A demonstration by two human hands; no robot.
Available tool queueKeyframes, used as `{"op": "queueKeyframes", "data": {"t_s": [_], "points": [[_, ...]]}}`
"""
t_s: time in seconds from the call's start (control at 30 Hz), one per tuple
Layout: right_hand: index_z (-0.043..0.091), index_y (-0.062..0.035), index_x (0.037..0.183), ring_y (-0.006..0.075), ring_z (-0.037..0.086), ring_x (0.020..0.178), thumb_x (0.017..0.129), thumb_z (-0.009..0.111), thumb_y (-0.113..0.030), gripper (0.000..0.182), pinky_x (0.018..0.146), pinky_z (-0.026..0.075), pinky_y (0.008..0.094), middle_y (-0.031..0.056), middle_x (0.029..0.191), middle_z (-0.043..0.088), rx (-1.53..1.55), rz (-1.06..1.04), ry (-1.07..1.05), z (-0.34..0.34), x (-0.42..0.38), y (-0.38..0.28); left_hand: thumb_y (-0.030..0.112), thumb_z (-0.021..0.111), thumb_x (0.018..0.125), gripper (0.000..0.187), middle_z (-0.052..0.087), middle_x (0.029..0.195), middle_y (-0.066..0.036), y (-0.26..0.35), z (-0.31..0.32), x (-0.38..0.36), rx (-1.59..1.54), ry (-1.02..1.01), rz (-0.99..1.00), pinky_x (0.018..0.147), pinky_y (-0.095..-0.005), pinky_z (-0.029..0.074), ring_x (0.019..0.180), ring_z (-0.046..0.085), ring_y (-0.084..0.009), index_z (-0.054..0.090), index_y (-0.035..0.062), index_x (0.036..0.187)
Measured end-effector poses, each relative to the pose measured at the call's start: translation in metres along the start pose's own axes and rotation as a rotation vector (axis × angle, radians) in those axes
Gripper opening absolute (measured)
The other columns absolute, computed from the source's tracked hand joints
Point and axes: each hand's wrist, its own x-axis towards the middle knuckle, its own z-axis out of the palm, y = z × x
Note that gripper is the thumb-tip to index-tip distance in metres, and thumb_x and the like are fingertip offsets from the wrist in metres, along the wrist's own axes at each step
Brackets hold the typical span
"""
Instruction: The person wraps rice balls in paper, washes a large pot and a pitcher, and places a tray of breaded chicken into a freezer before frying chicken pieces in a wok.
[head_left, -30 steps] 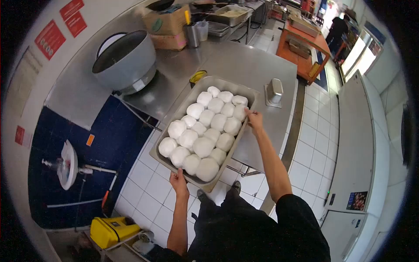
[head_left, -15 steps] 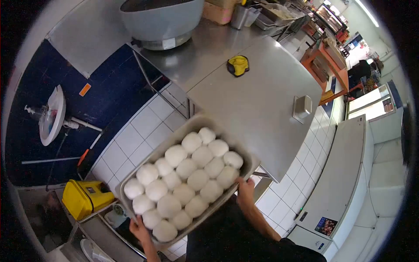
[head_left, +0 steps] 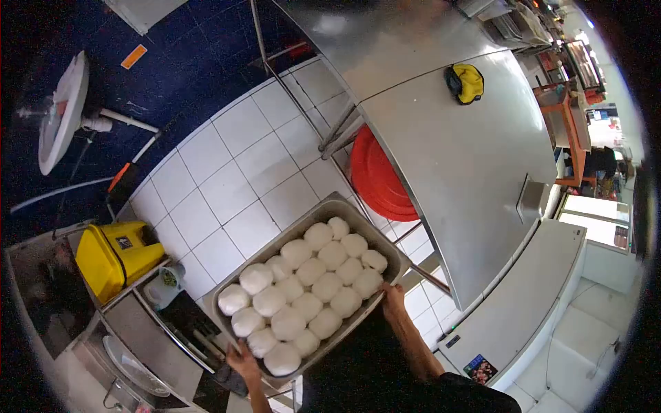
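Note:
A deep metal tray (head_left: 206, 303) holds several round white dough balls (head_left: 288, 322) in close rows. My left hand (head_left: 244, 363) grips the tray's rim at its lower left corner. At the lower right corner, my right hand (head_left: 394, 300) is closed on the rim, with the fingers partly hidden by the tray. Held in front of my body, the tray is over the tiled floor, beside the steel table (head_left: 454, 158).
A yellow and black cloth item (head_left: 466, 83) lies on the table. Under the table is a red round container (head_left: 382, 175). At the left are a yellow bin (head_left: 113, 258) and a white sink (head_left: 63, 113). A white freezer (head_left: 516, 296) stands at the right.
The view has turned and shifted, so the table appears farther right and more floor shows. The red container has come into view. Both hands still hold the tray, now slightly lower and farther right in view.

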Motion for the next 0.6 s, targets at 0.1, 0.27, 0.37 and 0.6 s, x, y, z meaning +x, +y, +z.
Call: {"op": "queueKeyframes", "data": {"t_s": [0.1,0.27,0.37,0.6], "points": [[0.056,-0.0042,0.081,0.0169,0.055,0.067,0.074,0.058,-0.002,0.008,0.054,0.046,0.0302,0.006,0.075,0.056,0.099,-0.053,-0.016,-0.01,0.052,-0.035,0.017,0.058,0.085,0.028,0.047,0.055,-0.014,0.043,0.084,0.013,-0.089,-0.039,0.023,0.049,-0.037,0.035,0.052,0.04,-0.0197,0.049,-0.0054,0.07],[0.058,-0.0002,0.092,0.0183,0.058,0.071,0.085,0.05,-0.009,0.013,0.059,0.049,0.0318,0.0085,0.082,0.06,-0.016,-0.409,-0.078,-0.079,0.218,-0.015,0.007,0.056,0.085,0.02,0.048,0.06,-0.003,0.115,0.207,0.031,-0.374,-0.108,0.017,0.05,-0.0303,0.034,0.058,0.039,-0.0109,0.05,-0.0037,0.069],[0.058,0.0001,0.092,0.0184,0.059,0.071,0.086,0.05,-0.01,0.014,0.06,0.049,0.0318,0.0089,0.082,0.061,0.046,-0.266,-0.038,-0.093,0.237,-0.04,0.009,0.056,0.086,0.022,0.046,0.057,-0.002,0.131,0.275,0.035,-0.458,-0.117,0.019,0.048,-0.0307,0.032,0.055,0.036,-0.0103,0.05,-0.0032,0.068],[0.058,0.0009,0.094,0.0186,0.059,0.072,0.087,0.049,-0.011,0.016,0.06,0.049,0.0319,0.0097,0.083,0.061,0.109,-0.059,0.048,-0.13,0.241,-0.016,0.023,0.054,0.088,0.032,0.049,0.055,-0.004,0.153,0.409,0.048,-0.345,-0.123,0.175,0.047,-0.0335,0.034,0.051,0.037,-0.0147,0.05,-0.0004,0.067]]}}
